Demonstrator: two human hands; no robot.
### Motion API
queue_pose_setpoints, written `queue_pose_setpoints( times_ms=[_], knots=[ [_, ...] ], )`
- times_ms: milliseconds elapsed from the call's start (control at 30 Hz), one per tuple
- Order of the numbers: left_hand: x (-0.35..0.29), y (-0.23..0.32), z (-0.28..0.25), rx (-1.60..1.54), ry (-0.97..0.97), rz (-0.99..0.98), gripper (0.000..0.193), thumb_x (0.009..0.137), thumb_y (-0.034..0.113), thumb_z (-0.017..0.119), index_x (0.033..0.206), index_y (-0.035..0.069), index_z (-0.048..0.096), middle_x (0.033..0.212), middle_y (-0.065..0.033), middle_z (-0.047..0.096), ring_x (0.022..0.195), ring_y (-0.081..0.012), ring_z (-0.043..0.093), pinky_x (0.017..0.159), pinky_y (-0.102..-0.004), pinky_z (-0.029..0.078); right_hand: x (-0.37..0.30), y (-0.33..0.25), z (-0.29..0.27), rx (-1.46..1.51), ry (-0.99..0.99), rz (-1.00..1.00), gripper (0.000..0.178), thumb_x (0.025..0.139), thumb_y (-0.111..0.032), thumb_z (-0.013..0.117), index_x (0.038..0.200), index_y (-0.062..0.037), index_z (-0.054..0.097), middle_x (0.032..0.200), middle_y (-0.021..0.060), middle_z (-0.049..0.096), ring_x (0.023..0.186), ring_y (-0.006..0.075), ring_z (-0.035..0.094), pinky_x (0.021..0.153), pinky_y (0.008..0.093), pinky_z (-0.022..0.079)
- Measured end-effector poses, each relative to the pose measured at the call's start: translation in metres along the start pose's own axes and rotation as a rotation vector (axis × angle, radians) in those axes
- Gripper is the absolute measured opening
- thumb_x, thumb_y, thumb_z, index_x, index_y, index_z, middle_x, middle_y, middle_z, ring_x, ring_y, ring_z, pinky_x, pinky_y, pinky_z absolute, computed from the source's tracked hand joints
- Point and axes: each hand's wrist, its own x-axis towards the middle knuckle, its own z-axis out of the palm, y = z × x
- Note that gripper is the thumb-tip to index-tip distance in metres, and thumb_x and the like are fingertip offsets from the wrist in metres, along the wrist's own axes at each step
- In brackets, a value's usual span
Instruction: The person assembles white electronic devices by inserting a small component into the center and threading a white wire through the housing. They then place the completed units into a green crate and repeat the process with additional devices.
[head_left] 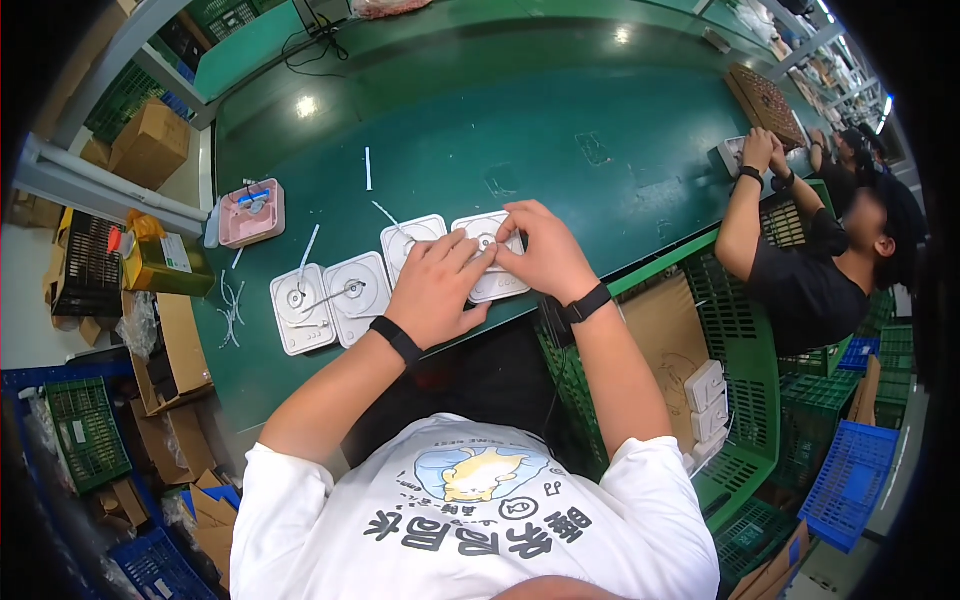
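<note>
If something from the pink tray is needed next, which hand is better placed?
Probably the left hand: the pink tray sits toward the person's left, nearer that hand. The right hand is farther away, at the rightmost white device.

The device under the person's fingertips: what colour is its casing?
The casing is white, best seen in the head view.

White unit (502, 285): squarish, rounded corners, lying flat
Unit face: I only see part
Unit spot: rightmost of four

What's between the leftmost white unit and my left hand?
Between the leftmost white unit and your left hand lies a second white unit, as the head view shows.
</note>
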Motion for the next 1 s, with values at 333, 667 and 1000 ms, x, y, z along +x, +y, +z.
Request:
queue_pose_setpoints(
  times_ms=[333, 667, 1000],
  knots=[
    [-0.009, -0.004, 0.001, 0.02, 0.016, 0.001, 0.076, 0.085, 0.032, 0.093, 0.153, 0.009, 0.07, 0.142, -0.0117, 0.069, 0.152, -0.0344, 0.059, 0.126, -0.0596, 0.043, -0.001, -0.001, -0.004, -0.023, -0.048, 0.011, 0.022, 0.092, -0.017, 0.089, 0.106, -0.0054, 0.077, 0.123, 0.0188, 0.073, 0.115, 0.039, 0.074, 0.095, 0.0459, 0.061],
    [-0.038, -0.009, -0.047, -0.335, -0.171, -0.181, 0.041, 0.087, 0.019, 0.088, 0.127, 0.011, 0.082, 0.126, -0.0076, 0.08, 0.136, -0.0346, 0.072, 0.128, -0.0646, 0.045, -0.045, -0.05, 0.005, -0.332, -0.295, 0.053, 0.025, 0.094, -0.023, 0.088, 0.1, -0.0037, 0.072, 0.101, 0.0151, 0.067, 0.087, 0.0303, 0.069, 0.078, 0.0442, 0.057],
    [-0.044, 0.028, 0.012, -0.191, 0.162, -0.183, 0.007, 0.087, 0.011, 0.087, 0.092, 0.009, 0.082, 0.12, -0.0077, 0.084, 0.132, -0.0387, 0.076, 0.118, -0.0567, 0.056, -0.07, -0.024, 0.016, 0.046, -0.222, 0.085, 0.026, 0.098, -0.019, 0.082, 0.106, -0.003, 0.063, 0.1, 0.0146, 0.064, 0.083, 0.0291, 0.063, 0.075, 0.043, 0.052]
  ],
)
